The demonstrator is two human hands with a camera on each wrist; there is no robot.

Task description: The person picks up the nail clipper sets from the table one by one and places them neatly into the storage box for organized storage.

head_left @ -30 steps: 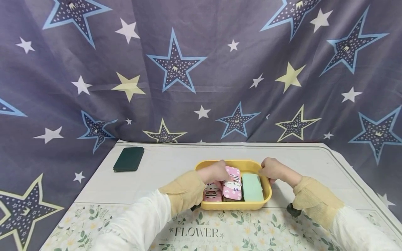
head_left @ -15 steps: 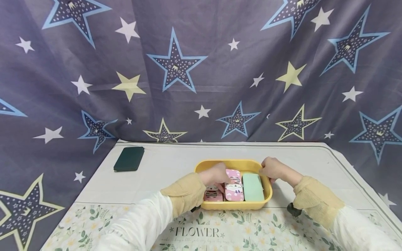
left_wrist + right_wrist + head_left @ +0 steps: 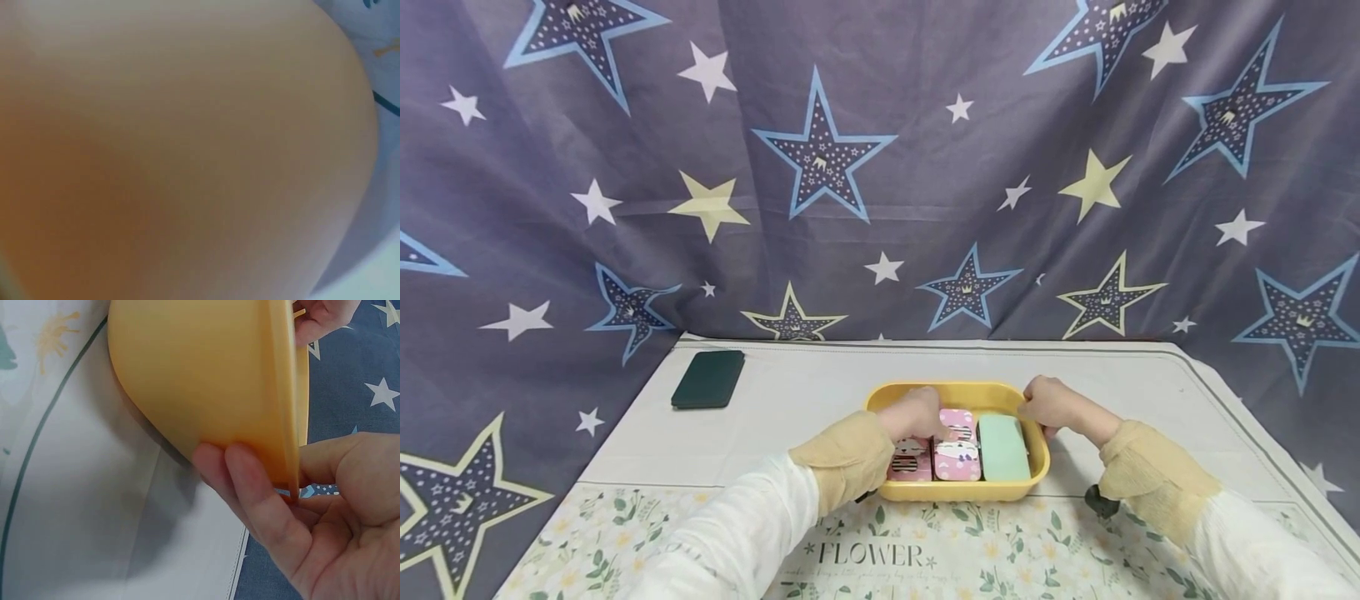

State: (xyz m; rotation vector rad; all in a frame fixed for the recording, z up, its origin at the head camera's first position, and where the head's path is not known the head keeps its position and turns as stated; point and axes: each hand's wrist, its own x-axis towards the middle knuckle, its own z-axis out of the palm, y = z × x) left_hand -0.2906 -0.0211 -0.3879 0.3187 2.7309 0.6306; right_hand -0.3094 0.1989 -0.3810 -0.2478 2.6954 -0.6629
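In the head view, a yellow plastic basin (image 3: 955,492) stands on the table. My left hand (image 3: 913,412) reaches inside it, its fingers at the upper left part of a pink tin box (image 3: 957,462) with a cartoon cat. That tin lies between another pink tin (image 3: 910,467), partly hidden under the hand, and a mint-green box (image 3: 1004,448). My right hand (image 3: 1054,404) grips the basin's right end. The right wrist view has its thumb inside the rim and fingers against the outer wall. A blurred yellow-orange surface fills most of the left wrist view.
A dark green flat case (image 3: 708,380) lies at the table's back left. The table cover (image 3: 865,567) has a flower print and lettering along the front. Behind the table hangs a dark curtain (image 3: 880,167) with stars.
The pink tin under my left hand has come down and settled between the other pink tin and the mint-green box. My right hand keeps its place on the basin.
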